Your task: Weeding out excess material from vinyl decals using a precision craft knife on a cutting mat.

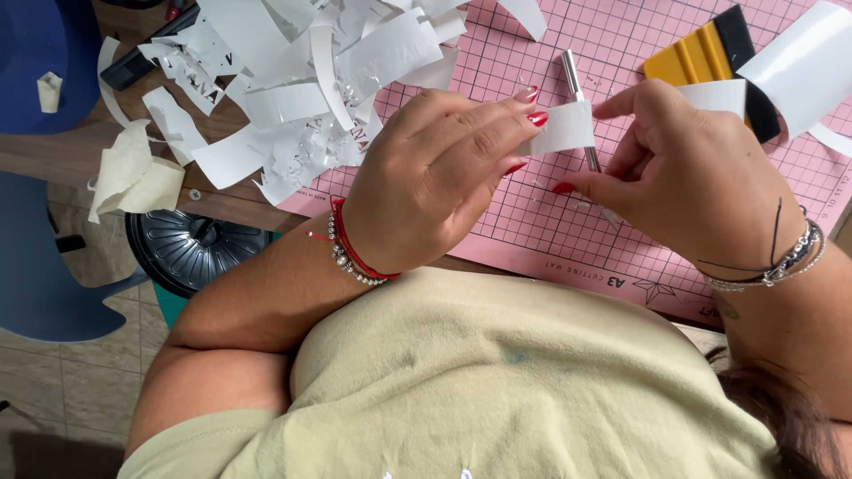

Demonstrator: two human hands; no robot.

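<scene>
Head view: a small white strip [564, 129] is pinched above the pink cutting mat [621, 53], near the table's near edge. The left hand [435, 177] has its fingers [497, 120] closed on the strip's left end; the right hand [683, 168] grips the right end beside a slim metal tool [577, 84]. Peeling appears to be in hand, and a steady pull apart is judged to be called for. Paper offcuts [302, 80] are heaped at the far left corner.

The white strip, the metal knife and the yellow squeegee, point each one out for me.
white strip [566, 129]: head view, middle of the piece pinched between both hands.
metal knife [572, 75]: head view, upper shaft on the pink mat.
yellow squeegee [688, 60]: head view, its yellow body.
</scene>
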